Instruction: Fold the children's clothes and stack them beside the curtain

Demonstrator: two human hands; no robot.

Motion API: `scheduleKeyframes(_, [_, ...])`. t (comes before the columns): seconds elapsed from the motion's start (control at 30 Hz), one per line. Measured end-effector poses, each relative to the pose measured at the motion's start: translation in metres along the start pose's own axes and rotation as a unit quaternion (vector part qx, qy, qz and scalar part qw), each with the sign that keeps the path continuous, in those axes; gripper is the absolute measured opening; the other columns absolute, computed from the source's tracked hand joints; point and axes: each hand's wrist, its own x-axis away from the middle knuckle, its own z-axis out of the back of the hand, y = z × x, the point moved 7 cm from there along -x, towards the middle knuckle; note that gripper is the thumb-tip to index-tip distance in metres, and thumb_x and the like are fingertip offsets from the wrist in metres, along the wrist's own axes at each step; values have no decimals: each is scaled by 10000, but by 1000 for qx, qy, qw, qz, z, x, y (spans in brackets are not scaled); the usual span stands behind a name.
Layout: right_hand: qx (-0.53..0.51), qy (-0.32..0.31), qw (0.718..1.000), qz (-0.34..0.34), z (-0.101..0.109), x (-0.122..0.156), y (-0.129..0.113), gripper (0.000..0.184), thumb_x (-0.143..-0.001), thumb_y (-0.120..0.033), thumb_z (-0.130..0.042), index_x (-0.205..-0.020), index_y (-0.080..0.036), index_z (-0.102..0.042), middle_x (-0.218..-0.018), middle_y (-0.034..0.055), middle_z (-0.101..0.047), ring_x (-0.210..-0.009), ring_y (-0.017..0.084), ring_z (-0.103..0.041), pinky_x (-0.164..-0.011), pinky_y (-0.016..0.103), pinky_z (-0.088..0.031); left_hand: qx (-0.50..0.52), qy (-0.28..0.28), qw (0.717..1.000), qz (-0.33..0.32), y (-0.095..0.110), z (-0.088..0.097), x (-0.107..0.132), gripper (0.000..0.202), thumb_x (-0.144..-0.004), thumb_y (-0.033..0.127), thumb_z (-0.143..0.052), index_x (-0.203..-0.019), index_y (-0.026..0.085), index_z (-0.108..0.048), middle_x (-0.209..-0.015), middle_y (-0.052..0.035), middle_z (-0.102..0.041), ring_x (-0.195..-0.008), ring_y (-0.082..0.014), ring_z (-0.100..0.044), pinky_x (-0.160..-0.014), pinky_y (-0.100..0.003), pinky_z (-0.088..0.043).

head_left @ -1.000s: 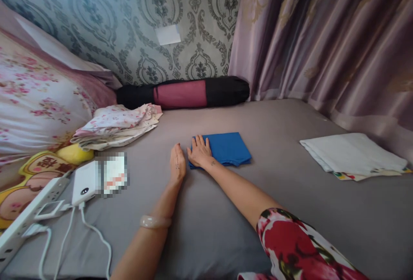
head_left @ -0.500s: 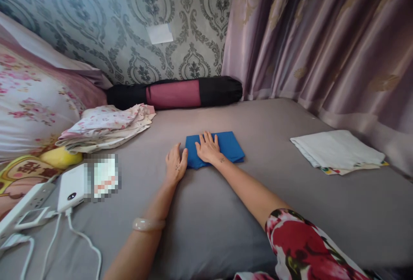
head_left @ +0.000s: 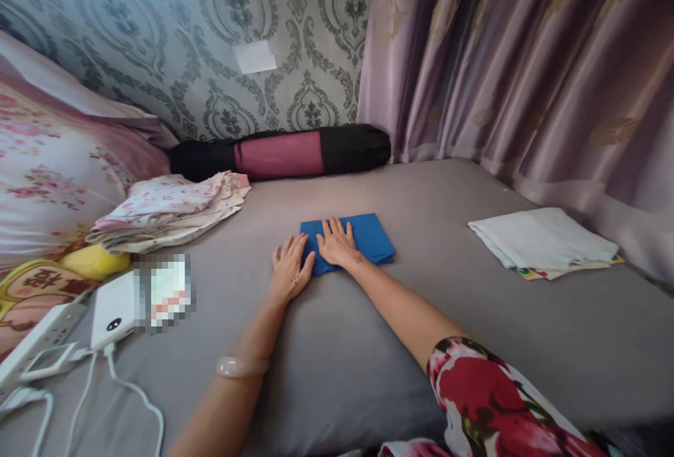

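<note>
A folded blue cloth point(head_left: 368, 236) lies flat on the grey bed sheet point(head_left: 347, 359), in the middle of the view. My right hand point(head_left: 337, 243) rests palm down on top of it, fingers spread. At the cloth's left edge is my left hand point(head_left: 291, 267), also palm down with its fingers apart; the fingertips and thumb reach onto the cloth's edge. Neither hand grips anything. Part of the cloth is hidden under the hands.
A folded white cloth point(head_left: 542, 239) lies to the right. Behind is a black and pink roll-shaped bag point(head_left: 279, 155) against the wall. To the left are folded floral fabrics point(head_left: 168, 208), a white power bank point(head_left: 113, 309) with cables and a power strip point(head_left: 50, 334).
My left hand has shifted slightly onto the blue cloth's left edge, its fingers flatter and more spread. My right hand stays on the cloth. The view has moved slightly.
</note>
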Motion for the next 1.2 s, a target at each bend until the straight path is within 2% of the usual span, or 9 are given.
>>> scheduleKeyframes(0.1, [-24, -33, 999, -5, 7, -3, 7, 630, -986, -419, -171, -1508, -72, -238, -1576, 150, -189, -1456, 257, -133, -1164, 492, -74, -18, -13, 1000, -17, 4, -1, 1, 516, -967, 467, -298, -1408, 231, -428, -1479, -63, -437, -1421, -248, -279, -1155, -519, -168])
scheduleKeyframes(0.27, [50, 10, 999, 17, 27, 3, 27, 603, -983, -409, -215, -1489, -96, -311, -1568, 147, -222, -1455, 267, -128, -1163, 502, -33, -29, -24, 999, -22, 6, -4, 0, 539, -970, 506, -274, -1411, 240, -434, -1479, -54, -438, -1423, -257, -275, -1155, -532, -161])
scheduleKeyframes(0.43, [78, 7, 996, 31, 20, 12, 40, 590, -982, -430, -231, -1490, -144, -325, -1569, 139, -224, -1451, 277, -141, -1153, 522, -67, -35, -33, 999, -25, 6, -6, 0, 568, -953, 546, -304, -1413, 242, -437, -1474, -63, -444, -1415, -263, -290, -1155, -538, -158])
scheduleKeyframes(0.67, [65, 32, 997, 31, 15, 12, 40, 582, -981, -428, -243, -1482, -149, -343, -1568, 133, -231, -1455, 265, -130, -1157, 510, -56, -34, -32, 999, -24, 6, -5, 0, 587, -919, 579, -376, -1404, 258, -452, -1474, -72, -443, -1407, -280, -305, -1157, -533, -147])
scheduleKeyframes(0.83, [33, -17, 999, 19, 17, 7, 44, 593, -984, -431, -219, -1496, -143, -308, -1578, 122, -201, -1461, 246, -111, -1165, 480, -60, -37, -32, 999, -22, 6, -5, 0, 577, -909, 568, -411, -1395, 262, -462, -1471, -75, -445, -1397, -287, -326, -1153, -541, -148])
scheduleKeyframes(0.9, [26, -16, 999, 11, 25, 8, 50, 605, -986, -429, -205, -1496, -118, -300, -1576, 132, -203, -1460, 247, -116, -1168, 464, -72, -37, -33, 999, -23, 7, -5, 0, 570, -910, 563, -415, -1393, 264, -463, -1470, -76, -446, -1391, -283, -338, -1152, -545, -145])
scheduleKeyframes(1.03, [55, 29, 998, -4, 39, 15, 71, 617, -983, -419, -219, -1486, -72, -309, -1573, 151, -204, -1458, 271, -111, -1170, 461, -68, -35, -39, 998, -30, 9, -5, 0, 561, -920, 552, -400, -1397, 260, -454, -1477, -84, -435, -1384, -270, -353, -1152, -551, -137])
scheduleKeyframes(1.2, [61, 18, 998, -29, 31, 26, 93, 635, -976, -436, -226, -1500, -81, -275, -1581, 135, -183, -1452, 271, -145, -1163, 432, -139, -35, -51, 998, -27, 9, -7, -1, 569, -921, 556, -392, -1400, 254, -449, -1486, -85, -422, -1386, -273, -348, -1148, -556, -146])
